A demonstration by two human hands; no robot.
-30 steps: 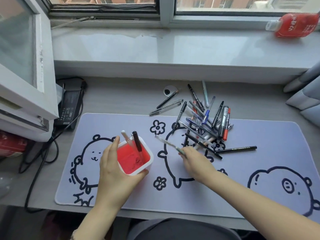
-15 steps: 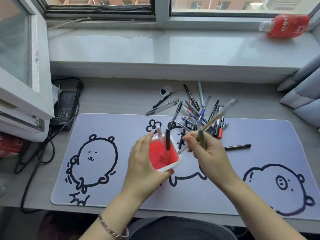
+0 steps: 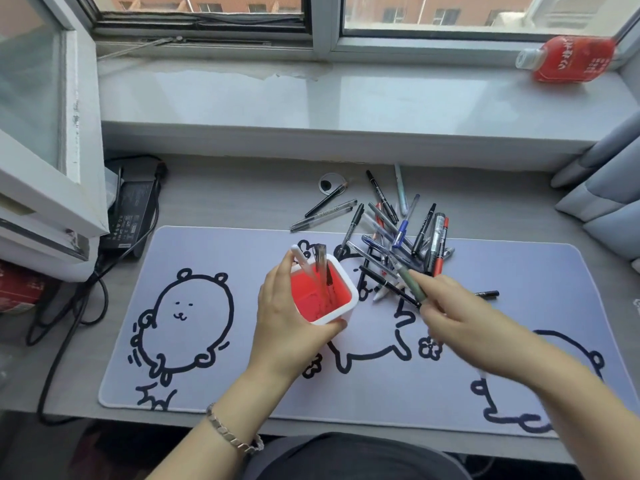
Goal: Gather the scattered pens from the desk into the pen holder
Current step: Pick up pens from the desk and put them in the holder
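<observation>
My left hand [image 3: 287, 327] grips the white pen holder [image 3: 350, 289] with a red inside, tilted on the desk mat [image 3: 242, 375]. A white pen [image 3: 300, 258] and a dark pen [image 3: 322, 271] stand in it. To the right of the holder, my right hand [image 3: 460, 320] holds a grey-green pen [image 3: 411, 283] whose clear end points up and left toward the pile of pens [image 3: 401, 233]. Several pens lie crossed in that pile at the mat's far edge. Two more pens [image 3: 325, 213] lie on the bare desk, and a black pen [image 3: 487, 293] lies beyond my right hand.
A red bottle [image 3: 571, 60] lies on the windowsill at the far right. A black power adapter [image 3: 133, 209] with cables sits at the left under an open window sash [image 3: 52, 168]. A grey curtain [image 3: 602, 188] hangs at the right edge.
My right hand has swung down and to the right with the grey-green pen, away from the holder's mouth toward the pile. My left hand still grips the holder.
</observation>
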